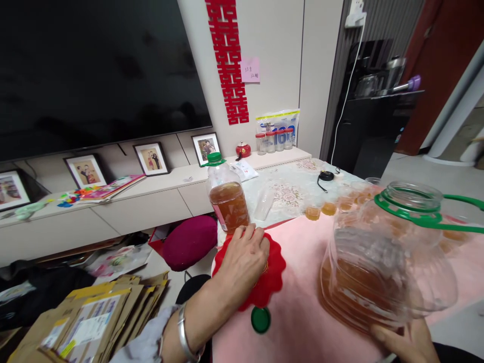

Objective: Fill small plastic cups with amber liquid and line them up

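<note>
Grip: right hand [406,343] cupped the base of a tilted open jug [385,257] of amber liquid, low right | left hand [245,257] lay flat, fingers spread, on red scalloped mat [270,282] | green cap [260,319] lay just below | capped bottle [226,194] stood behind on pink cloth [302,312].

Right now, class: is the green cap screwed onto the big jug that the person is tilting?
No: the big jug has an open mouth, and the green cap lies on the pink cloth near the left hand.
</note>
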